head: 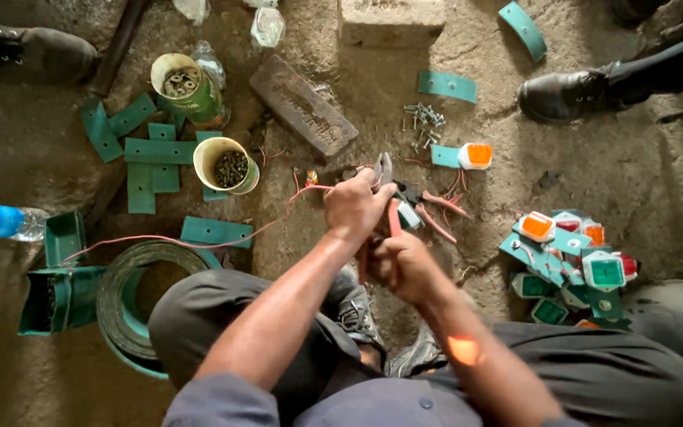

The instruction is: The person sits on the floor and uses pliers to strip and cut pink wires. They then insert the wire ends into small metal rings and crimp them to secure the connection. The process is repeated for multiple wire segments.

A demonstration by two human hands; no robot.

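Two bare hands meet over the dirt floor (658, 182), between the person's knees. The left hand (355, 207) is closed around a pair of pliers (386, 183) with red handles, the metal nose pointing up and away, and a thin pink wire (199, 239) runs from this grip off to the left across the floor. The right hand (399, 266) sits just below, fingers curled shut; what it grips I cannot tell. Just beyond the hands lies a second red-handled tool (436, 213). Farther left stand two open cans (227, 164) holding small hardware, among flat green plates (160, 150). To the right is a heap of green housings with orange, red and green lenses (571, 265), and loose screws (424, 119) lie above
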